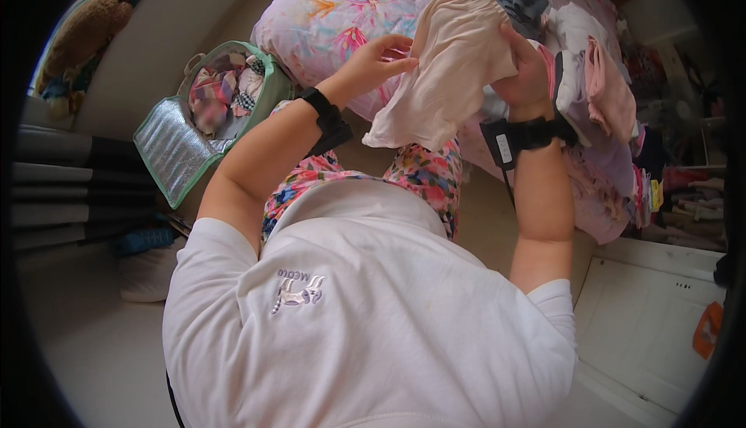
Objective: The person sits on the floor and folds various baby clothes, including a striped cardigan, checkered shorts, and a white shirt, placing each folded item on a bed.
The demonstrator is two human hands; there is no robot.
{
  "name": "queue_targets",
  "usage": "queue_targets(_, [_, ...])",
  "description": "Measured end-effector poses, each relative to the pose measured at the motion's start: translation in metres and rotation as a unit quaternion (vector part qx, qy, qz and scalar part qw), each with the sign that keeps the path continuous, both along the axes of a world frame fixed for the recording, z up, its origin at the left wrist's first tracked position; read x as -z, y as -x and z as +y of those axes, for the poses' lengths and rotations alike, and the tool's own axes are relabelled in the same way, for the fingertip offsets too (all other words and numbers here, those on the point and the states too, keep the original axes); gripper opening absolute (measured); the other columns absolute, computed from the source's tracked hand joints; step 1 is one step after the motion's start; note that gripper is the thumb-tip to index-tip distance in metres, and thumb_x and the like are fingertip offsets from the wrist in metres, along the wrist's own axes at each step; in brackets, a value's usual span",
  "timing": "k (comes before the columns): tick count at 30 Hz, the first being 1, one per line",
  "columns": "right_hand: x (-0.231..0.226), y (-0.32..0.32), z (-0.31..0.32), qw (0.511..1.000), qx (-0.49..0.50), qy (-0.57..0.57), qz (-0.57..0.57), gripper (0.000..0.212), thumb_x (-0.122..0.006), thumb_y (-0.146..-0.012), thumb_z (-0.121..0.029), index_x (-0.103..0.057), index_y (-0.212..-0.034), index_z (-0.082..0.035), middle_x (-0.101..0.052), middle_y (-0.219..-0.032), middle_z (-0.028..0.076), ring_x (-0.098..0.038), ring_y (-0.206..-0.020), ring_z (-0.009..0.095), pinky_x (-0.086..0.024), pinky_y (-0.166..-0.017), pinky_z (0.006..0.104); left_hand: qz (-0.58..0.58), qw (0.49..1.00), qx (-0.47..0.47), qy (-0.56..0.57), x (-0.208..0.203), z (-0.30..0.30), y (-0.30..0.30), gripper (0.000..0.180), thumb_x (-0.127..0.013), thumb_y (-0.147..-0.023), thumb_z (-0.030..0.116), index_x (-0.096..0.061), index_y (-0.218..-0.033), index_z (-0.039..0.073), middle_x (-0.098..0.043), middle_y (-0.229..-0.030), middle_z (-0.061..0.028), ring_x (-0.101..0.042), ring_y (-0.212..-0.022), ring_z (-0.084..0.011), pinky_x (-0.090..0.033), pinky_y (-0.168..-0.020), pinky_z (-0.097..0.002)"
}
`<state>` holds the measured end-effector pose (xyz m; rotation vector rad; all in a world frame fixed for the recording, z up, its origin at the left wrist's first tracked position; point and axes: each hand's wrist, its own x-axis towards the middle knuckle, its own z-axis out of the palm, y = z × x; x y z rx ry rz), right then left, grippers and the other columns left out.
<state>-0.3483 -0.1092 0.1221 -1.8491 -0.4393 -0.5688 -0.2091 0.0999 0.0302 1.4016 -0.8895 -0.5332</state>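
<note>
A cream, lightweight garment (447, 62) with a gathered waistband, perhaps a child's trousers, hangs in front of me over the bed's near edge. My right hand (524, 74) grips its right side, thumb lying over the cloth. At the garment's left edge my left hand (377, 64) has its fingers apart; the fingertips reach the cloth but do not visibly grip it. Beyond the waistband sits a dark grey-blue bundled cloth (521, 2). Close to my right hand rises a pile of folded clothes (575, 35) in white, grey and pink.
The bed (311, 16) has a pale pink flowered cover. On the left stands an unzipped green bag (272, 86) with a silver-lined flap (172, 144) and checked clothes inside. Shelves with more clothes (703, 195) line the right. A white panel (645, 327) lies at lower right.
</note>
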Motion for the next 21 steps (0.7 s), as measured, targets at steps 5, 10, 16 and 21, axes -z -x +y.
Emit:
queue_targets(5, [-0.008,0.005,0.012,0.948,-0.184,-0.253,0.060,0.032,-0.050,-0.096,-0.009,-0.050,-0.125,0.005,-0.057,-0.123,0.012,-0.056,-0.113,0.017,-0.044,-0.099,0.0299,0.019,0.999,-0.032,-0.008,0.005,0.003,-0.001,0.032,-0.066,-0.089,0.024,-0.060,-0.111,0.003,-0.064,-0.092,-0.0012,-0.057,-0.086,-0.0089,-0.047,-0.075,-0.0242])
queue_targets(10, [-0.033,0.014,0.006,0.964,-0.003,-0.223,0.142,0.034,-0.049,-0.097,-0.016,-0.051,-0.125,0.002,-0.060,-0.119,0.010,-0.057,-0.110,0.018,-0.045,-0.095,0.0306,0.004,0.991,-0.107,0.085,-0.003,0.018,-0.006,0.022,-0.055,-0.096,0.025,-0.057,-0.096,0.003,-0.053,-0.080,0.0020,-0.045,-0.073,-0.0072,-0.040,-0.063,-0.0251])
queue_targets(16, [-0.040,0.014,-0.007,0.882,-0.052,-0.416,0.216,0.033,-0.049,-0.096,-0.017,-0.053,-0.124,0.001,-0.061,-0.118,0.009,-0.058,-0.109,0.019,-0.045,-0.094,0.0313,-0.121,0.983,-0.131,0.053,-0.015,0.031,-0.002,0.024,-0.056,-0.096,0.026,-0.058,-0.099,0.002,-0.054,-0.081,-0.0001,-0.048,-0.074,-0.0089,-0.041,-0.065,-0.0257])
queue_targets(21, [-0.026,-0.002,-0.011,0.818,-0.178,-0.504,0.212,0.033,-0.046,-0.098,-0.022,-0.056,-0.118,0.002,-0.063,-0.114,0.009,-0.059,-0.108,0.022,-0.045,-0.096,0.0340,0.033,0.978,0.123,-0.165,-0.029,0.046,0.005,0.028,-0.058,-0.095,0.027,-0.060,-0.111,0.004,-0.061,-0.090,0.0000,-0.057,-0.078,-0.0089,-0.046,-0.069,-0.0257])
